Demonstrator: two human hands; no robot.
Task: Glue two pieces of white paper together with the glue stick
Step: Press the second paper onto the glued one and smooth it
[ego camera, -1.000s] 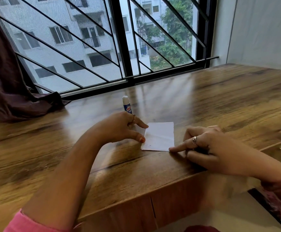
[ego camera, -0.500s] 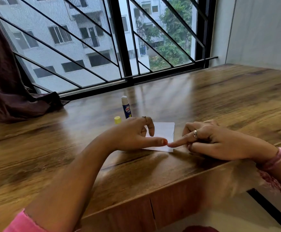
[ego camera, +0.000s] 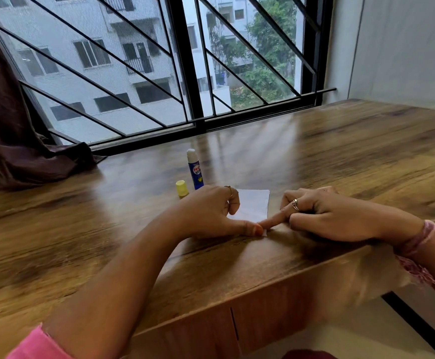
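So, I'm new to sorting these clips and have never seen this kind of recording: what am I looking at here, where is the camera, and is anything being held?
There is no machine here. A person wears a camera on the head, so the single view looks forward and down at their own two hands over a wooden table by a barred window. The left hand lies on the white paper, its thumb pressing the near edge. The right hand has most fingers curled, with the index finger stretched out to press the same near corner, tip to tip with the thumb. Neither hand grips anything; both just press the paper flat. Behind the left hand the glue stick stands upright and uncapped, and its yellow cap stands beside it. A dark curtain lies at the far left.
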